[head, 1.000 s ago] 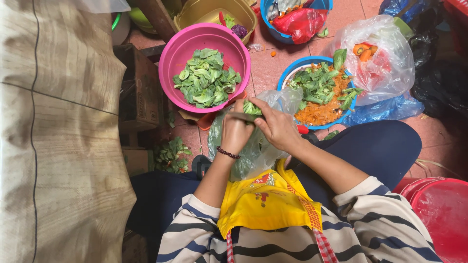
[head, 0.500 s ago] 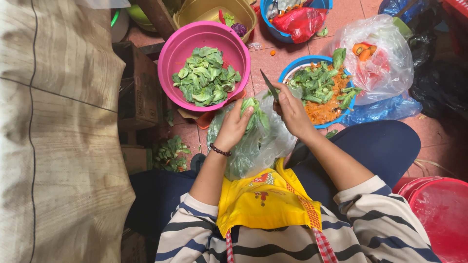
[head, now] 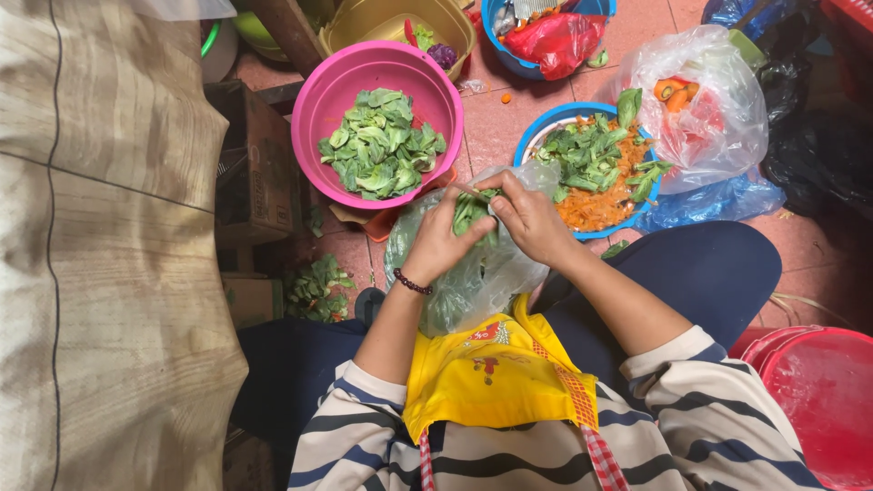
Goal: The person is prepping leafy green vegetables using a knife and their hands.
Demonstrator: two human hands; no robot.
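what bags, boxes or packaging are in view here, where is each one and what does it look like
Clear plastic bag: on the lap under both hands, crumpled, holding green leaves.
Clear bag of vegetables: upper right on the floor, bulging, orange and green inside.
Blue plastic bag: beneath that one, crumpled.
Red bag: in the blue tub at top.
Cardboard box: left of the pink bowl, brown, worn.

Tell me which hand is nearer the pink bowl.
Left. The left hand sits just below the pink bowl; the right hand is farther off, beside the blue bowl.
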